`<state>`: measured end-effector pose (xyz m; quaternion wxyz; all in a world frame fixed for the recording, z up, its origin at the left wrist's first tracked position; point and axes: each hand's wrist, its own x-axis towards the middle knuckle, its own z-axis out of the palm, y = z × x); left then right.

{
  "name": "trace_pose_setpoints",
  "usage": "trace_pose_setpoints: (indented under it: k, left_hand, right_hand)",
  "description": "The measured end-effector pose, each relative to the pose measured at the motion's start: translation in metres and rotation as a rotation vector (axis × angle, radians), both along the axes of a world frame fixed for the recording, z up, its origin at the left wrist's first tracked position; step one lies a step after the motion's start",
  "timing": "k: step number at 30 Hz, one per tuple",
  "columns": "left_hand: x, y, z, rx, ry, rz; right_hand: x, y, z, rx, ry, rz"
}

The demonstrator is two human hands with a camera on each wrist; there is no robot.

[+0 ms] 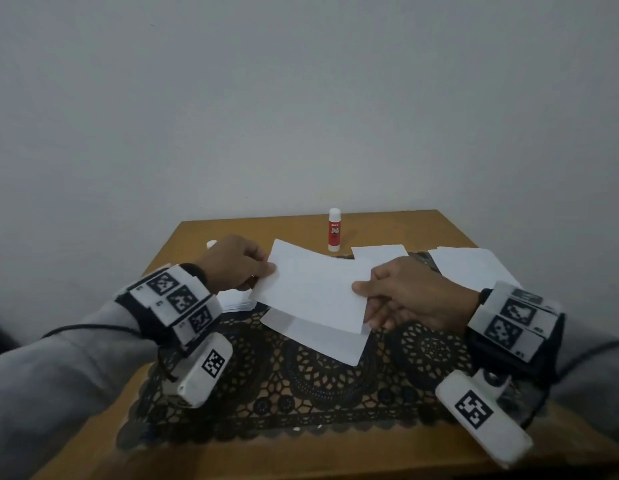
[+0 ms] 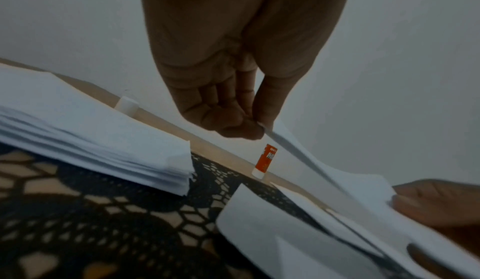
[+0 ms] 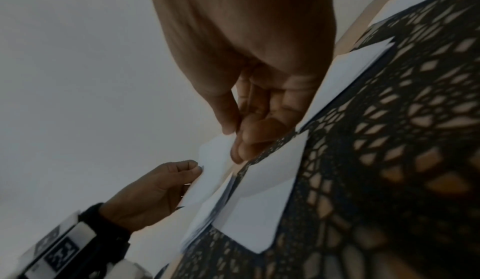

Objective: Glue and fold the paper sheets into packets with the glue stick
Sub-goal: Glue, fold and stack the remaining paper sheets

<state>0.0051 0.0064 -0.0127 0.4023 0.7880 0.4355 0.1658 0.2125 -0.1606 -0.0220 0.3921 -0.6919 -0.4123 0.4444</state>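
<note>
A small wooden tabletop (image 1: 436, 226) stands pushed against a plain, pale grey-white wall (image 1: 301, 98) that fills the upper half of the head view. A black lace-patterned mat (image 1: 322, 386) with a scalloped edge covers most of the tabletop's near half, the brown wood showing through its openwork. The light is dim, even and cool, casting only soft shadows.

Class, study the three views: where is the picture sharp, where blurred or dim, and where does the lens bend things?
Head view: dim, even light, the red glue stick fairly sharp, the wooden table splayed by the wide lens. Left wrist view: the white paper sheet smeared. Right wrist view: the black lace mat blurred, the right hand shadowed.
</note>
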Motion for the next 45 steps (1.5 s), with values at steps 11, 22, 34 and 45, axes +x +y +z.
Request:
trace_pose_setpoints:
  k: [11, 22, 34, 45]
  left_hand:
    - [0.031, 0.002, -0.017, 0.355, 0.432, -0.156]
    - [0.033, 0.005, -0.024, 0.313, 0.505, -0.199]
    - [0.036, 0.007, -0.027, 0.338, 0.525, -0.209]
    - [0.041, 0.0, -0.03, 0.41, 0.55, -0.183]
  right_hand:
    - [0.005, 0.003, -0.017, -0.153, -0.329, 0.15]
    - [0.004, 0.005, -0.023, -0.16, -0.46, 0.174]
    - [0.003, 0.006, -0.027, -0.133, -0.501, 0.169]
    - [-0.002, 0.009, -0.026, -0.172, -0.679, 0.185]
